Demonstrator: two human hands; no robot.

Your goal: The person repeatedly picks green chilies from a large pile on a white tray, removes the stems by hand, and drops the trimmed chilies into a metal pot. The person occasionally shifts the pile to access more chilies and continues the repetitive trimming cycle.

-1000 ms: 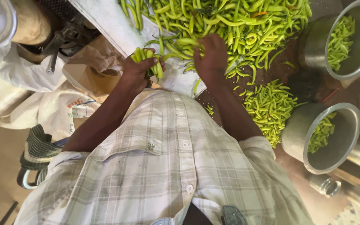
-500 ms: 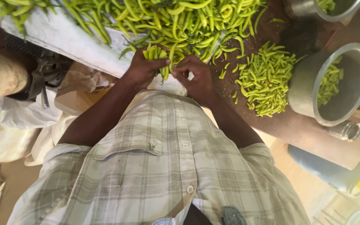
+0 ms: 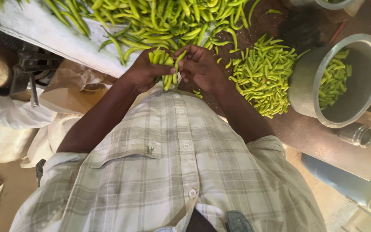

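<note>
Only one view is given, from a head-worn cam. The scene is seen from above, looking straight down, w/ the checked shirt (image 3: 172, 172) filling the lower half, very near. The table edge (image 3: 48, 34) is seen at top, farther off.

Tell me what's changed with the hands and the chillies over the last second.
The right hand left the big heap of chillies and came across to the left hand; its fingers now pinch at the bunch of chillies there. The left hand still grips that bunch. The smaller chilli pile and the steel pot look unchanged.
</note>
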